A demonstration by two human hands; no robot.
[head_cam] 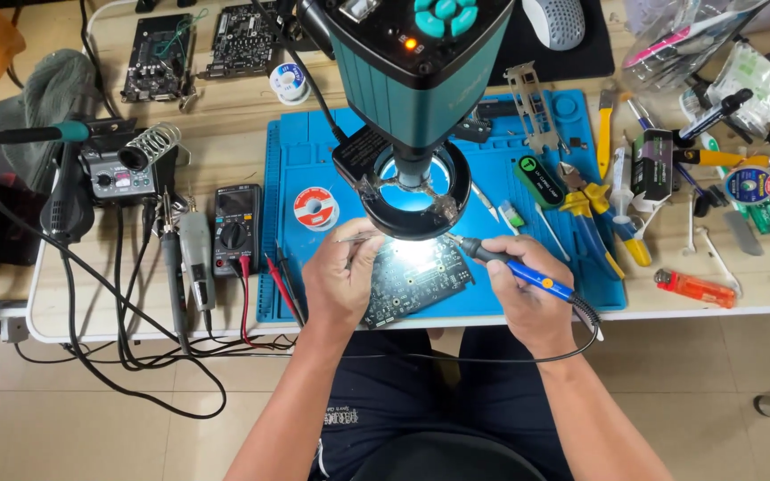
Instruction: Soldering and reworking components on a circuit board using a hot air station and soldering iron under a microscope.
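Soldering in hand: right hand [532, 298] grips the blue-handled soldering iron [514, 267], left hand [342, 276] pinches thin metal tweezers [358, 238] over the dark green circuit board [416, 278]; steady tip placement judged next.

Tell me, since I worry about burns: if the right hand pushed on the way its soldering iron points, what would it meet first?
Probably the circuit board: the right hand aims its soldering iron up-left, tip at the lit board beneath the ring light. The left hand lies just beyond; depth is unclear.

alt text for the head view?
Seen from above, a right hand holds a blue soldering iron to a lit circuit board under a microscope, while the left hand steadies tweezers on a blue mat.
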